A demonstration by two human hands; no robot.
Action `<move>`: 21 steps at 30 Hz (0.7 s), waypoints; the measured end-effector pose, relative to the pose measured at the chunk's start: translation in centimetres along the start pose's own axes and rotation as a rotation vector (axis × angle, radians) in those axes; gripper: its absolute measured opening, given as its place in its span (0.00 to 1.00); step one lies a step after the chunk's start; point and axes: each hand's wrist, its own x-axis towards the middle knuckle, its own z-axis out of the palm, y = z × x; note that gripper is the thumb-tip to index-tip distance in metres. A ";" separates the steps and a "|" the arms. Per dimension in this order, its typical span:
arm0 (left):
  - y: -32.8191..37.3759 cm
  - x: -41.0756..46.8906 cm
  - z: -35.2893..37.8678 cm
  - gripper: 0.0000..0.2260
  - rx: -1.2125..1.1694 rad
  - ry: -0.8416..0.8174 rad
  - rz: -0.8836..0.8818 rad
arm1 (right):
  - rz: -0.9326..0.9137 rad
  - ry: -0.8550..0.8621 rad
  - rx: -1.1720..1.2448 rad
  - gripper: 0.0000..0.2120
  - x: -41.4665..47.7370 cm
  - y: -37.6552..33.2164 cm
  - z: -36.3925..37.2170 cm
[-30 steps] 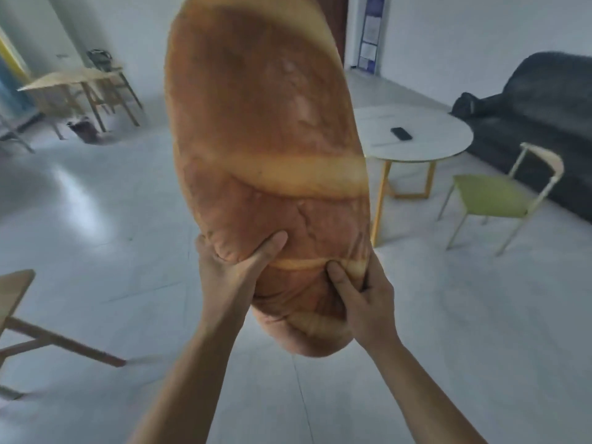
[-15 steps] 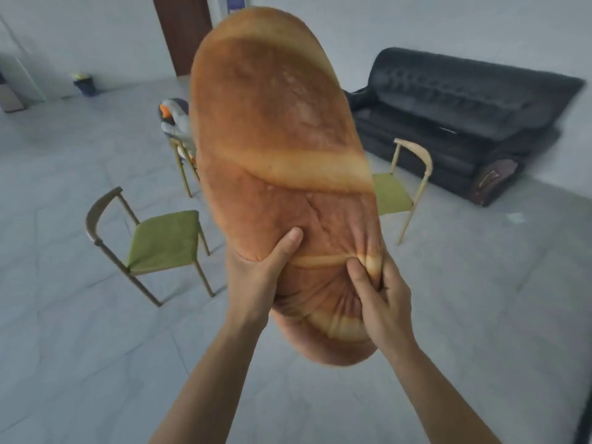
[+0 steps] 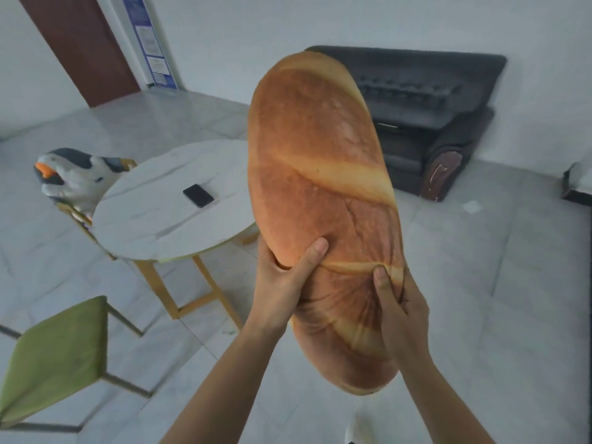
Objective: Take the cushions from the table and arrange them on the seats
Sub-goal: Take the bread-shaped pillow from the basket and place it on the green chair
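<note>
A long bread-shaped cushion [image 3: 320, 174] stands almost upright in the air before me, its top leaning left. My left hand [image 3: 282, 283] grips its lower left side, thumb pressed into the front. My right hand [image 3: 400, 315] grips the lower right side. Behind it is a round white table [image 3: 153, 213] with wooden legs. A goose-shaped plush cushion [image 3: 73, 177] lies on a chair at the table's far left. A green-seated chair [image 3: 54, 357] stands at the lower left. A black sofa [image 3: 429, 116] is against the far wall.
A black phone [image 3: 198, 195] lies on the table. A brown door [image 3: 83, 46] and a blue notice board [image 3: 150, 43] are on the far left wall. Pale tiled floor [image 3: 499, 299] stretches to the right of me.
The view has swung round: the round table and the goose cushion now sit left of centre, the sofa straight behind. The bread cushion stays in both hands, now right of centre.
</note>
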 end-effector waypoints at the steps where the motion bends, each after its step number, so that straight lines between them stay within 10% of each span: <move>1: 0.1 2.3 0.8 0.40 -0.002 -0.003 -0.004 | 0.006 -0.010 0.007 0.24 2.7 -0.3 0.3; 21: -11.2 49.1 6.1 0.28 -0.035 0.024 -0.269 | 0.284 -0.166 -0.164 0.24 48.5 4.4 17.3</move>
